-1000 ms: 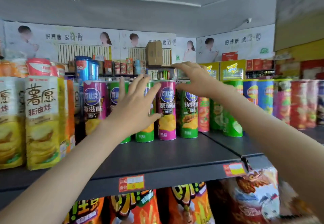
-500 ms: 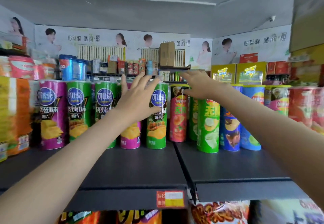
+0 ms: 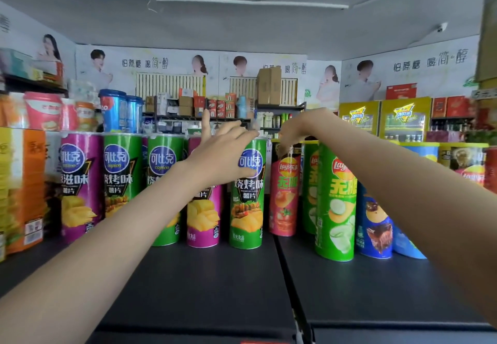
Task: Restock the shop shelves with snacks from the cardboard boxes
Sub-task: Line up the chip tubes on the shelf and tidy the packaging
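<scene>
**Head view.** The left hand [image 3: 223, 155] is laid flat, fingers straight and spread, against the upper part of the green can [image 3: 246, 201]. Nothing is grasped by it. This can stands upright in the row toward the back edge of the shelf [image 3: 188, 290], just left of the seam [image 3: 286, 276] between the two boards. The right hand [image 3: 294, 134] is bent down over the lid of the pink can [image 3: 285, 198], just right of that seam. Whether the lid is pinched or only touched cannot be told.

The step is judged to be the squaring of the row. It would be done best if the green can were pushed lower on its body, so that it is slid and not tipped, while the pink can is steadied from above. The cans are tall and narrow, so a neighbour such as the purple can [image 3: 203, 217] could easily be toppled.

The shelf is dark and matt. Orange boxes [image 3: 27, 182] are stood at its left end, and a blue can [image 3: 375, 225] is set right of the pink one. Beyond, posters [image 3: 166, 64], light tubes [image 3: 250, 1], yellow coolers [image 3: 403, 117] and a cardboard box [image 3: 269, 85] on a far rack are seen.
</scene>
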A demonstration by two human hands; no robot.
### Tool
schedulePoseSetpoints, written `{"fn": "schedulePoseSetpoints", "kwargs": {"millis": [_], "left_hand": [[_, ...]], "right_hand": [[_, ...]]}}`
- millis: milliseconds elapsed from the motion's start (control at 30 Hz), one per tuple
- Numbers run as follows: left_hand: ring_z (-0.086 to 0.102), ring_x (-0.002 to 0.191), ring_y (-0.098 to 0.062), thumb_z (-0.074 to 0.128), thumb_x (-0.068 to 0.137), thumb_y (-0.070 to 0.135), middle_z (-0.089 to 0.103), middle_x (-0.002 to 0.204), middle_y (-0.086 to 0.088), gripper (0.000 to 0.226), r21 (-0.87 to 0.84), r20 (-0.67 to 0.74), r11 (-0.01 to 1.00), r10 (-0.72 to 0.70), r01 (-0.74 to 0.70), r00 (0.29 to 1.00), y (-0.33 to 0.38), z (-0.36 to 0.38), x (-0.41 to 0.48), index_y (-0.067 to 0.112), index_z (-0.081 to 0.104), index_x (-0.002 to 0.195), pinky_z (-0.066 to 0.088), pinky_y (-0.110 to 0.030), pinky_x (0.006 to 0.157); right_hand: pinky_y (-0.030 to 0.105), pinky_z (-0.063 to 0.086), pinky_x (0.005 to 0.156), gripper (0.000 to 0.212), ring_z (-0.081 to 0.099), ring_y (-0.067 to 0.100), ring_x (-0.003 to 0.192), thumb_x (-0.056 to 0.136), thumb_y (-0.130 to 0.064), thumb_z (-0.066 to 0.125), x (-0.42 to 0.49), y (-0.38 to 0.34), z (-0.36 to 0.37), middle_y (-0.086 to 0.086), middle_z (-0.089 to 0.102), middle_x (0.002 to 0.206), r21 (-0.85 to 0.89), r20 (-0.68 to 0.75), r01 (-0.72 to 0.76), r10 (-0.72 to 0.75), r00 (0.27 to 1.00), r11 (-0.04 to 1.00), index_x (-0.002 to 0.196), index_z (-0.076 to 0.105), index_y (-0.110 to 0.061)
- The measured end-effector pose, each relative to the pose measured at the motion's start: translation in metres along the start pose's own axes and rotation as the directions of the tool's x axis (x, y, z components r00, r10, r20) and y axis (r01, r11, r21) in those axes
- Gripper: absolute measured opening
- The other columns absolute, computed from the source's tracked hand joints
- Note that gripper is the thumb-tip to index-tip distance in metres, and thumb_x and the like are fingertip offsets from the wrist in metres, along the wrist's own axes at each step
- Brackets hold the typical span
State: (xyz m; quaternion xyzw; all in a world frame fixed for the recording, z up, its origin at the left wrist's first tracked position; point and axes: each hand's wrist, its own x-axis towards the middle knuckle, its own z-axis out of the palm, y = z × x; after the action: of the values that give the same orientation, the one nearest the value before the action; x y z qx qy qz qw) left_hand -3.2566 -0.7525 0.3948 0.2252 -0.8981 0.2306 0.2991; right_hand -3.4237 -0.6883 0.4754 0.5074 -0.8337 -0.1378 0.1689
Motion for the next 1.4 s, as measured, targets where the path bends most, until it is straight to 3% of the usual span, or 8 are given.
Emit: {"fn": "schedulePoseSetpoints", "kwargs": {"millis": [267, 400, 500, 700, 1000, 1167, 1300, 1400], "left_hand": [[0.019, 0.144, -0.013, 0.063, 0.086, 0.05, 0.021, 0.154, 0.004, 0.088, 0.004, 0.006, 1.0, 0.025, -0.025, 1.0, 0.001, 0.006, -0.003, 0.022, 0.011, 0.152, -0.021, -0.06, 0.108], [0.024, 0.142, -0.015, 0.064, 0.085, 0.049, 0.024, 0.151, 0.002, 0.09, 0.01, -0.002, 0.999, 0.031, -0.031, 1.0, 0.004, 0.006, -0.003, 0.019, 0.012, 0.152, -0.018, -0.06, 0.109], [0.023, 0.142, -0.016, 0.064, 0.084, 0.05, 0.024, 0.151, 0.001, 0.092, 0.003, 0.008, 1.0, 0.024, -0.024, 1.0, 0.006, 0.006, -0.004, 0.018, 0.011, 0.152, -0.017, -0.06, 0.11], [0.024, 0.141, -0.019, 0.062, 0.087, 0.048, 0.027, 0.148, -0.001, 0.094, -0.002, 0.012, 1.0, 0.005, -0.005, 1.0, 0.008, 0.007, -0.002, 0.016, 0.003, 0.153, -0.011, -0.061, 0.113], [0.022, 0.143, -0.022, 0.065, 0.086, 0.044, 0.025, 0.151, -0.005, 0.095, -0.018, -0.003, 1.0, -0.017, 0.017, 1.0, 0.013, 0.008, 0.0, 0.016, 0.004, 0.153, -0.007, -0.06, 0.114], [0.014, 0.145, -0.02, 0.059, 0.088, 0.049, 0.021, 0.154, -0.003, 0.087, -0.036, -0.03, 0.998, -0.052, 0.051, 0.998, 0.018, 0.008, -0.004, 0.018, 0.01, 0.153, -0.008, -0.062, 0.113], [0.003, 0.147, -0.02, 0.053, 0.088, 0.058, 0.017, 0.158, -0.002, 0.083, -0.085, -0.095, 0.994, -0.076, 0.068, 0.993, 0.031, 0.005, -0.005, 0.022, 0.014, 0.152, -0.011, -0.064, 0.111], [0.002, 0.148, -0.02, 0.05, 0.086, 0.063, 0.021, 0.157, -0.002, 0.085, -0.131, -0.104, 0.989, -0.078, 0.064, 0.992, 0.05, 0.001, -0.002, 0.025, 0.014, 0.153, -0.014, -0.064, 0.11]], "right_hand": [[0.044, 0.04, 0.105, 0.063, 0.043, 0.033, 0.131, 0.093, -0.031, 0.06, 0.006, 0.001, -0.006, 0.014, 0.04, 0.147, 0.069, 0.032, 0.061, -0.063, 0.998, 0.996, 0.145, 0.034, -0.007], [0.048, 0.027, 0.114, 0.072, 0.031, 0.033, 0.141, 0.093, -0.047, 0.056, 0.005, 0.002, -0.005, 0.01, 0.031, 0.155, 0.176, 0.052, 0.066, -0.076, 0.996, 0.982, 0.15, 0.03, -0.012], [0.05, 0.029, 0.113, 0.07, 0.038, 0.032, 0.137, 0.09, -0.053, 0.057, 0.005, 0.004, -0.004, 0.01, 0.039, 0.151, 0.213, 0.034, 0.071, -0.08, 0.996, 0.974, 0.145, 0.04, -0.013], [0.043, 0.028, 0.111, 0.061, 0.036, 0.031, 0.138, 0.095, -0.035, 0.056, -0.014, 0.014, -0.009, 0.01, 0.036, 0.152, 0.239, 0.048, 0.12, -0.135, 0.99, 0.963, 0.147, 0.037, -0.009], [0.046, 0.019, 0.117, 0.064, 0.025, 0.03, 0.144, 0.096, -0.019, 0.057, -0.035, 0.023, -0.004, 0.01, 0.026, 0.157, 0.378, 0.077, 0.117, -0.157, 0.985, 0.918, 0.151, 0.025, -0.014], [0.05, 0.015, 0.119, 0.062, 0.021, 0.028, 0.145, 0.095, -0.016, 0.057, -0.041, 0.025, -0.002, 0.008, 0.025, 0.158, 0.46, 0.074, 0.136, -0.191, 0.979, 0.877, 0.15, 0.029, -0.014], [0.051, 0.027, 0.114, 0.053, 0.036, 0.031, 0.138, 0.096, -0.015, 0.055, -0.048, 0.024, -0.001, 0.007, 0.047, 0.143, 0.528, 0.091, 0.147, -0.228, 0.969, 0.836, 0.146, 0.039, -0.015], [0.046, 0.027, 0.115, 0.061, 0.032, 0.029, 0.14, 0.095, -0.017, 0.057, -0.058, 0.024, 0.003, 0.006, 0.039, 0.15, 0.525, 0.069, 0.129, -0.192, 0.979, 0.841, 0.15, 0.032, -0.021]]}}
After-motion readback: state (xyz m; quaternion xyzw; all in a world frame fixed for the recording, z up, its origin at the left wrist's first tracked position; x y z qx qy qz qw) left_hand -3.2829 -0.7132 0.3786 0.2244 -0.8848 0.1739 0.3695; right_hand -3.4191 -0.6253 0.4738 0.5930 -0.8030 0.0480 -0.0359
